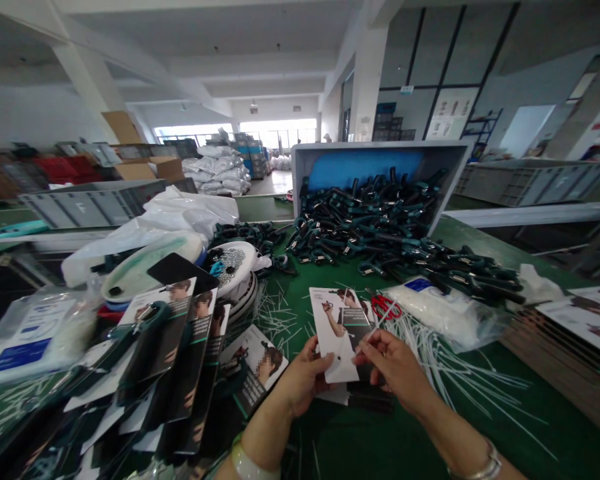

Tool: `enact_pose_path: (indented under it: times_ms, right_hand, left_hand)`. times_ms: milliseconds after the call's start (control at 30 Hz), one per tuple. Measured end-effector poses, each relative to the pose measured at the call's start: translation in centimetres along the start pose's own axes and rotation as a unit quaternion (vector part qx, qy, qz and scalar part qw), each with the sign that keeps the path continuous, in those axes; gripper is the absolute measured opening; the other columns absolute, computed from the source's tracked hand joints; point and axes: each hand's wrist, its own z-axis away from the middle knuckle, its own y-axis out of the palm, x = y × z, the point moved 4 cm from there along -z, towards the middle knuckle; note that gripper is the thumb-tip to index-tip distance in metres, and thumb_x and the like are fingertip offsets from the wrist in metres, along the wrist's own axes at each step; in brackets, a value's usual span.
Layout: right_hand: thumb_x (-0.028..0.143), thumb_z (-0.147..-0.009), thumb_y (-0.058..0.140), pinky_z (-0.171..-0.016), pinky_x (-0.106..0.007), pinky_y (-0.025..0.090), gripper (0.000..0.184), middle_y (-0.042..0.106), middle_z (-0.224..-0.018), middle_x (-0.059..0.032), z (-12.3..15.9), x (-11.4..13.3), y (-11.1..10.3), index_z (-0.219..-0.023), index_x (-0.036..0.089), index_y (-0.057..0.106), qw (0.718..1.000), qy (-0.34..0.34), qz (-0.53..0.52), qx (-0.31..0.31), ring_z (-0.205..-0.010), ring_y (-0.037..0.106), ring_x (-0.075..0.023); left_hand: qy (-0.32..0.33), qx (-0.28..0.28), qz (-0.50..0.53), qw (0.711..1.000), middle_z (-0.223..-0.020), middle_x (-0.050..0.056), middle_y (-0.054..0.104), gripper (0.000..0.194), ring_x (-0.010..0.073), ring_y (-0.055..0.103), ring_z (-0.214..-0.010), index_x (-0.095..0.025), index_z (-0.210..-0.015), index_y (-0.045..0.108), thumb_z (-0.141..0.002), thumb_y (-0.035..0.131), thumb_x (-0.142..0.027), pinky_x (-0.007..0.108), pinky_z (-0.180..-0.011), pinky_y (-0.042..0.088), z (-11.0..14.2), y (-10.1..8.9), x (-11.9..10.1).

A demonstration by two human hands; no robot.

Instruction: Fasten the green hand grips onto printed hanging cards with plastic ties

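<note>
While the grip of the left hand [303,377] closes on a printed card [337,333] and that of the right hand [393,367] pinches a white plastic tie [373,337], carded hand exercisers [170,347] lie stacked leftward and a large uncarded heap [375,227] remains on the green counter [480,427].

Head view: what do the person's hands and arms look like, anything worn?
The left hand and right hand are bare, no gloves, and the forearms show no sleeves. A thick pale bangle sits on the left wrist; a silver metal band, watch or bracelet, on the right.
</note>
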Motion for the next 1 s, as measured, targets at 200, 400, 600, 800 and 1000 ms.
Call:
enact_pose_path:
  times_ms: [200, 400, 600, 800, 1000]
  right_hand:
    - [0.046, -0.076, 0.055, -0.045, -0.025, 0.047, 0.027, 0.065, -0.069, -0.0031, -0.8, -1.1, 1.5, -0.079, 0.019, 0.049, 0.996, -0.066, 0.026, -0.049, -0.054, 0.061, -0.0155]
    - [0.042, -0.079, 0.05, -0.058, -0.029, 0.047, 0.023, 0.063, -0.07, -0.0036, -0.8, -1.0, 1.2, -0.076, 0.019, 0.054, 0.967, -0.163, 0.154, -0.125, -0.062, 0.06, -0.0176]
    - [0.039, -0.081, 0.048, -0.062, -0.027, 0.045, 0.023, 0.061, -0.068, -0.0028, -0.5, -0.7, 1.0, -0.075, 0.019, 0.056, 0.946, -0.198, 0.191, -0.169, -0.064, 0.058, -0.0168]
    - [0.036, -0.081, 0.048, -0.067, -0.029, 0.044, 0.022, 0.061, -0.073, -0.0045, -0.1, -0.6, 2.1, -0.073, 0.018, 0.058, 0.941, -0.208, 0.23, -0.133, -0.07, 0.057, -0.0175]
    - [0.035, -0.076, 0.052, -0.056, -0.025, 0.041, 0.022, 0.057, -0.065, -0.0013, -1.1, -1.1, 2.4, -0.062, 0.019, 0.057, 0.959, -0.144, 0.22, -0.102, -0.06, 0.052, -0.0149]
  left_hand:
    - [0.018, 0.01, 0.054, 0.998, -0.098, 0.004, 0.062, 0.051, 0.0146, 0.063, -0.074, -0.024, -0.115, 0.04, -0.071, 0.066, -0.023, 0.021, -0.057, 0.049, 0.3, 0.4, -0.5]
    - [0.047, 0.02, 0.084, 0.995, -0.094, 0.002, 0.062, 0.052, 0.012, 0.063, -0.069, -0.025, -0.116, 0.04, -0.071, 0.066, -0.018, 0.02, -0.056, 0.048, 0.2, 0.8, -0.4]
    - [0.063, 0.017, 0.092, 0.994, -0.095, 0.004, 0.064, 0.057, 0.014, 0.064, -0.074, -0.026, -0.118, 0.04, -0.069, 0.068, -0.019, 0.022, -0.062, 0.05, 0.5, 1.1, -0.4]
    - [0.076, 0.023, 0.102, 0.992, -0.096, 0.004, 0.064, 0.057, 0.0129, 0.063, -0.074, -0.026, -0.12, 0.04, -0.071, 0.067, -0.019, 0.023, -0.066, 0.05, 0.7, 1.5, -0.2]
    - [0.039, 0.008, 0.141, 0.989, -0.092, 0.008, 0.065, 0.024, 0.013, 0.062, -0.077, -0.012, -0.096, 0.058, -0.08, 0.057, -0.029, 0.02, -0.065, 0.051, 0.2, 0.4, 0.6]
